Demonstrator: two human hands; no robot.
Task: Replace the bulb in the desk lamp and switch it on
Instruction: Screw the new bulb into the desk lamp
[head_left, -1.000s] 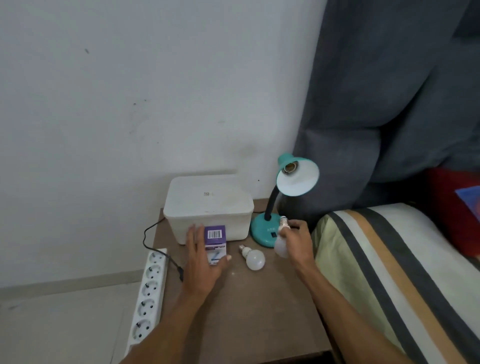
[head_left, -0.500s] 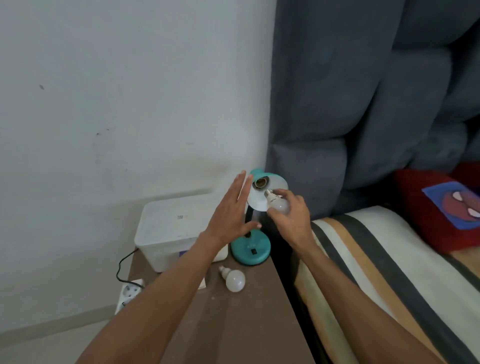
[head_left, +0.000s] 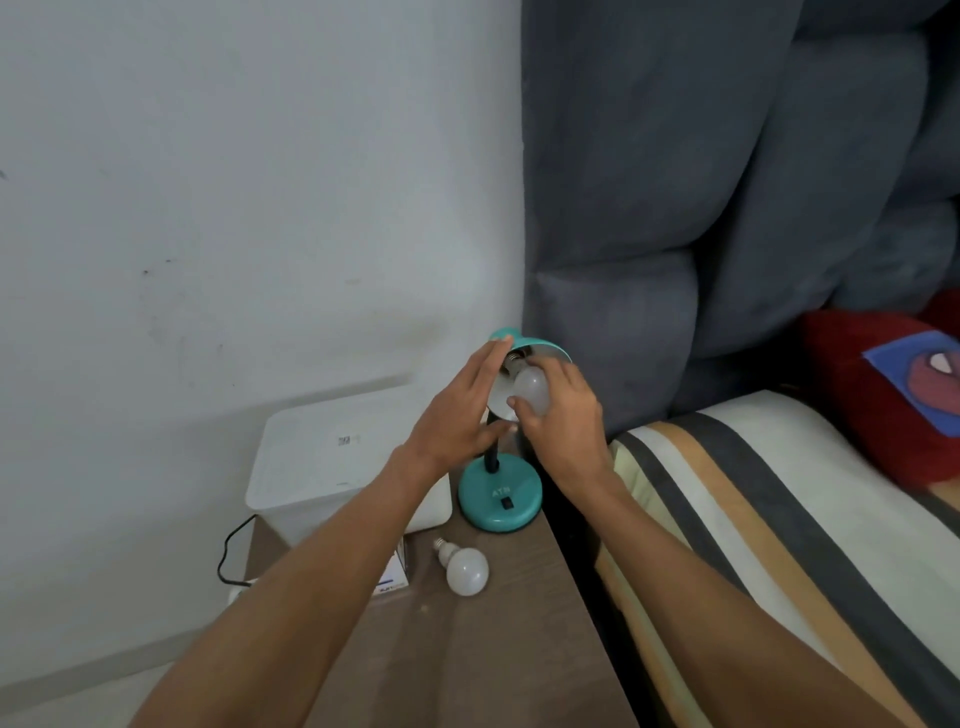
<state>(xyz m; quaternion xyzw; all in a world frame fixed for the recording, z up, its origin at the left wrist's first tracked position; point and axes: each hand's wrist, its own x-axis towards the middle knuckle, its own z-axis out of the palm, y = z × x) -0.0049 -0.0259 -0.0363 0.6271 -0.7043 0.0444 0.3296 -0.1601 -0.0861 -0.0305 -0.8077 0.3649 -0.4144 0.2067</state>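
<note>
Two bulbs, right hand (head_left: 563, 415) gripping one (head_left: 532, 391) at lamp shade (head_left: 540, 347), left hand (head_left: 462, 410) open, spare bulb (head_left: 466, 570) on table (head_left: 493, 649)

You have a white lidded box (head_left: 332, 462) standing at the back of the brown table (head_left: 493, 649), against the white wall (head_left: 234, 182). Right of the table: a striped bed (head_left: 779, 519), a red pillow (head_left: 883, 395) and a grey headboard (head_left: 701, 182).

With both forearms stretched forward, my left hand (head_left: 460, 410) is open, fingers extended and flat, while my right hand (head_left: 563, 415) curls closed in a grip.
</note>
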